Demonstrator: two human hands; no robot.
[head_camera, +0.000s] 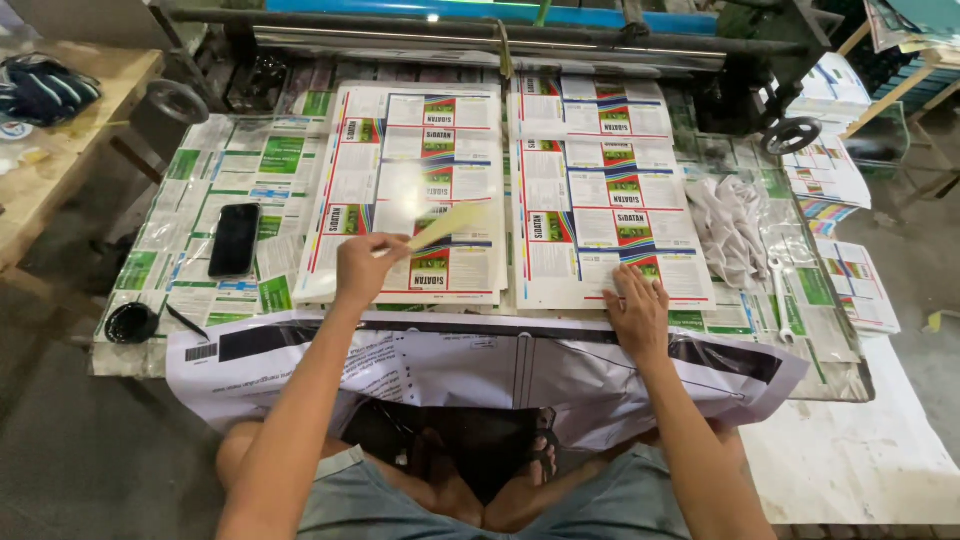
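The left hand (365, 268) has its fingers clenched around the near end of a thin, pale yellow strip (440, 228), a flat blade-like piece that looks blurred. The strip lies over the left stack of printed sheets (410, 190), and its long axis runs from the hand up and to the right, with the free end pointing toward the gap between the two stacks. Held low and nearly flat to the paper, it seems placed so that its edge can slide over or under the top sheet.

To the right of the left stack, just beside it, lies the right stack of printed sheets (600, 190). The right hand (637, 312) rests on that stack's near edge, fingers released and spread flat, grasping nothing; the open palm appears to pin the sheets so that they do not shift.

Both stacks have their long sides running away from the person toward the roller machine (480, 35) beyond them. Left of the left stack, a black phone (235, 239) lies on the paper-covered tabletop (215, 180), and nearer the person a small black dish (131, 322) sits at the tabletop's corner. Right of the right stack lies a crumpled white cloth (730, 228) and a wrench (780, 295). A large white sheet (480, 365) hangs over the tabletop's near edge onto the person's lap.
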